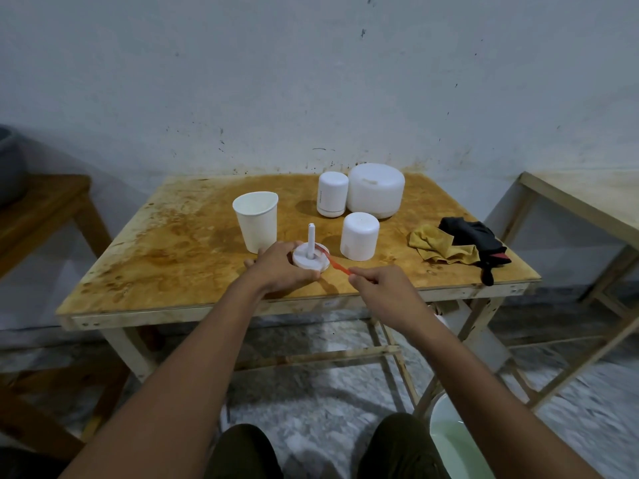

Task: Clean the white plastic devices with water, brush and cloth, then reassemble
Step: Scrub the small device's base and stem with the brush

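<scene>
My left hand (281,269) grips a round white device base (308,260) with an upright white stem, low over the table's front. My right hand (382,286) pinches the handle of a red brush (337,265); its head lies against the base's right rim. A white cap (359,236) stands just right of the base. Further back stand a small white cylinder device (332,194) and a large white dome device (376,189). A white paper cup (256,220) stands left of the base. A yellow cloth (437,245) and a black cloth (475,240) lie at the right.
The stained wooden table (179,236) stands against a marked white wall. Another wooden table (581,198) stands to the right, and a wooden stool (38,209) to the left. A pale green basin (456,444) sits on the floor by my right knee.
</scene>
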`<action>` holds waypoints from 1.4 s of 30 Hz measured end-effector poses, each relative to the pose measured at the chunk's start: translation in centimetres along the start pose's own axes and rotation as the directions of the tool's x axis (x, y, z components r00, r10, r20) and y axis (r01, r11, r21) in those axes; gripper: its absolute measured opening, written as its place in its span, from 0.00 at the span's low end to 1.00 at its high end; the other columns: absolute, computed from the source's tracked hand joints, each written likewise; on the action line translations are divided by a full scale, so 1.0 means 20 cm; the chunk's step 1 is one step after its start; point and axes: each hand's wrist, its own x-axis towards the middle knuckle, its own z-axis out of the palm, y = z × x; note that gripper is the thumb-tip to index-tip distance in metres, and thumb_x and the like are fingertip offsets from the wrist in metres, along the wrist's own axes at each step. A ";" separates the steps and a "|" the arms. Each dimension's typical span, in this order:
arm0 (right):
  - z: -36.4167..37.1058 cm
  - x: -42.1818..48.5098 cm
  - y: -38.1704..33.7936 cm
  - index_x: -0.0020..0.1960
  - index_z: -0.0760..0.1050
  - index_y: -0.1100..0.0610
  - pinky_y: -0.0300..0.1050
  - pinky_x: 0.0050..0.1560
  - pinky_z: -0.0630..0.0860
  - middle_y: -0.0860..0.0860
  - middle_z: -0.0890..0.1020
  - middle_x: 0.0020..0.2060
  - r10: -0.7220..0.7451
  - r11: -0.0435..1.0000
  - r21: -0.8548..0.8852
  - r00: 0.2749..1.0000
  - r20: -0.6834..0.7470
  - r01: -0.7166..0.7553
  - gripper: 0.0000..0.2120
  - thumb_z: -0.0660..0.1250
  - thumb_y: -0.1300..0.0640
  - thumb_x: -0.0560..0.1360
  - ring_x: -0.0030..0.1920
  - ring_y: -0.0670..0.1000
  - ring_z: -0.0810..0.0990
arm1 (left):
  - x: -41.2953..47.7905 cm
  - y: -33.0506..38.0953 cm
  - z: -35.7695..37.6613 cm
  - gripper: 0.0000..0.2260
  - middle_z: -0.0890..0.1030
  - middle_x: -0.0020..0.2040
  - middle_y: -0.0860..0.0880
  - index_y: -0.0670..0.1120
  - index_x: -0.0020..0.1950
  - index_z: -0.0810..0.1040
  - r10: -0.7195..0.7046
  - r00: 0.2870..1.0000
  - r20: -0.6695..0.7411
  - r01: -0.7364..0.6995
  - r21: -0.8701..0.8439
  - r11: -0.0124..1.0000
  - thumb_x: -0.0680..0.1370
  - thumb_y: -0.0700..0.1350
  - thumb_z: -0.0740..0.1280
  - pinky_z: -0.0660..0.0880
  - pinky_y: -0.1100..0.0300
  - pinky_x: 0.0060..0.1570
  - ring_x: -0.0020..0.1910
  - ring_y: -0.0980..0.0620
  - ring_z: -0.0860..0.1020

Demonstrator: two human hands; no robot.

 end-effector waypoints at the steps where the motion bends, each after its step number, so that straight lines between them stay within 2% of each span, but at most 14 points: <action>1: 0.03 0.00 0.00 0.64 0.79 0.51 0.33 0.28 0.65 0.43 0.73 0.26 -0.005 0.997 0.077 1.000 -0.026 0.007 0.13 0.62 0.55 0.81 0.24 0.40 0.67 | 0.01 -0.01 0.00 0.35 0.71 0.72 0.52 0.58 0.74 0.66 0.010 1.000 0.013 -0.010 0.006 1.000 0.70 0.64 0.72 0.56 0.40 0.68 0.73 0.43 0.64; 4: 0.09 -0.02 0.02 0.66 0.77 0.51 0.33 0.27 0.63 0.46 0.70 0.26 0.013 0.969 0.248 0.997 -0.076 0.006 0.14 0.62 0.55 0.81 0.25 0.41 0.65 | 0.03 -0.01 0.00 0.36 0.70 0.73 0.52 0.56 0.76 0.65 0.004 1.000 0.025 -0.005 0.013 1.000 0.70 0.64 0.72 0.55 0.39 0.70 0.74 0.42 0.63; 8: 0.18 -0.07 0.08 0.70 0.73 0.54 0.32 0.23 0.60 0.42 0.65 0.21 0.035 0.968 0.249 0.998 -0.057 -0.020 0.17 0.61 0.56 0.82 0.21 0.41 0.62 | 0.04 -0.01 -0.01 0.40 0.71 0.71 0.51 0.57 0.74 0.66 0.001 0.998 0.061 0.000 -0.015 1.000 0.64 0.66 0.71 0.58 0.37 0.71 0.72 0.43 0.66; 11: 0.19 -0.09 0.08 0.70 0.72 0.53 0.32 0.24 0.59 0.41 0.64 0.18 -0.004 0.959 0.282 0.992 -0.127 0.040 0.17 0.60 0.56 0.82 0.21 0.42 0.61 | 0.05 -0.01 -0.01 0.42 0.71 0.71 0.51 0.57 0.74 0.66 0.000 0.998 0.070 -0.001 0.023 1.000 0.62 0.68 0.69 0.58 0.39 0.71 0.71 0.43 0.66; 15: 0.22 -0.10 0.08 0.70 0.71 0.51 0.31 0.25 0.61 0.39 0.67 0.18 -0.041 0.956 0.282 0.990 -0.139 0.079 0.17 0.60 0.55 0.83 0.22 0.41 0.65 | 0.03 0.04 0.00 0.36 0.71 0.71 0.49 0.53 0.74 0.68 0.007 1.000 -0.003 -0.007 0.086 0.996 0.70 0.67 0.70 0.58 0.41 0.70 0.71 0.42 0.66; 20: 0.24 -0.12 0.09 0.71 0.70 0.51 0.31 0.25 0.61 0.37 0.69 0.18 -0.038 0.947 0.307 0.985 -0.171 0.090 0.17 0.59 0.54 0.83 0.22 0.41 0.67 | 0.04 0.03 0.03 0.35 0.75 0.67 0.52 0.55 0.66 0.70 -0.015 0.996 -0.092 0.017 0.021 1.000 0.64 0.69 0.73 0.63 0.47 0.63 0.65 0.47 0.70; 23: 0.26 -0.15 0.08 0.71 0.69 0.48 0.36 0.26 0.61 0.41 0.69 0.21 -0.109 0.940 0.295 0.971 -0.213 0.171 0.17 0.59 0.54 0.83 0.23 0.43 0.65 | 0.04 0.04 0.03 0.35 0.75 0.66 0.52 0.53 0.67 0.71 -0.021 0.995 -0.100 0.023 0.016 1.000 0.65 0.66 0.75 0.62 0.47 0.62 0.64 0.48 0.70; 26: 0.28 -0.16 0.08 0.71 0.71 0.49 0.37 0.28 0.68 0.48 0.79 0.31 -0.110 0.937 0.301 0.969 -0.220 0.175 0.17 0.60 0.54 0.82 0.29 0.44 0.74 | 0.04 0.04 0.02 0.33 0.76 0.65 0.52 0.53 0.65 0.72 -0.020 0.994 -0.110 0.020 -0.002 1.000 0.65 0.64 0.76 0.61 0.50 0.58 0.64 0.48 0.70; 27: 0.28 -0.17 0.08 0.71 0.71 0.49 0.35 0.29 0.68 0.51 0.79 0.32 -0.111 0.934 0.309 0.967 -0.230 0.181 0.17 0.60 0.55 0.82 0.29 0.42 0.74 | 0.04 0.04 0.02 0.32 0.76 0.64 0.52 0.53 0.64 0.73 -0.022 0.994 -0.111 0.022 -0.001 1.000 0.65 0.64 0.76 0.61 0.50 0.57 0.63 0.48 0.70; 31: 0.31 -0.17 0.08 0.70 0.70 0.48 0.31 0.26 0.61 0.41 0.69 0.22 -0.154 0.919 0.314 0.949 -0.276 0.241 0.17 0.61 0.55 0.82 0.25 0.41 0.67 | 0.02 0.05 0.02 0.28 0.77 0.61 0.53 0.54 0.59 0.72 -0.029 0.993 -0.117 0.027 -0.019 0.999 0.65 0.63 0.77 0.60 0.52 0.55 0.59 0.50 0.70; 35: 0.33 -0.15 0.08 0.71 0.71 0.50 0.33 0.26 0.62 0.41 0.69 0.22 -0.168 0.931 0.270 0.946 -0.279 0.245 0.17 0.61 0.56 0.82 0.26 0.42 0.67 | 0.02 0.05 0.03 0.29 0.77 0.61 0.53 0.53 0.60 0.73 -0.041 0.988 -0.147 0.036 -0.036 0.999 0.65 0.63 0.77 0.60 0.52 0.55 0.61 0.49 0.70; 37: 0.33 -0.14 0.08 0.71 0.70 0.50 0.33 0.27 0.63 0.43 0.70 0.26 -0.206 0.939 0.208 0.933 -0.296 0.274 0.18 0.61 0.56 0.82 0.28 0.42 0.69 | 0.01 0.06 0.03 0.28 0.77 0.61 0.53 0.53 0.59 0.72 -0.051 0.987 -0.153 0.045 -0.038 0.998 0.65 0.63 0.77 0.60 0.52 0.55 0.62 0.48 0.70; 40: 0.32 -0.14 0.09 0.72 0.69 0.50 0.34 0.30 0.66 0.46 0.70 0.33 -0.315 0.945 -0.004 0.903 -0.292 0.328 0.20 0.62 0.58 0.81 0.31 0.43 0.68 | 0.01 0.06 0.03 0.26 0.76 0.57 0.54 0.54 0.55 0.72 -0.072 0.985 -0.159 0.064 -0.056 0.996 0.65 0.62 0.77 0.59 0.53 0.53 0.57 0.50 0.68; 42: 0.30 -0.13 0.10 0.73 0.70 0.53 0.33 0.29 0.62 0.45 0.67 0.33 -0.400 0.913 -0.206 0.872 -0.281 0.353 0.21 0.64 0.61 0.80 0.32 0.43 0.66 | 0.01 0.07 0.04 0.27 0.75 0.55 0.55 0.54 0.55 0.71 -0.084 0.983 -0.162 0.075 -0.060 0.995 0.64 0.63 0.77 0.60 0.52 0.53 0.56 0.50 0.67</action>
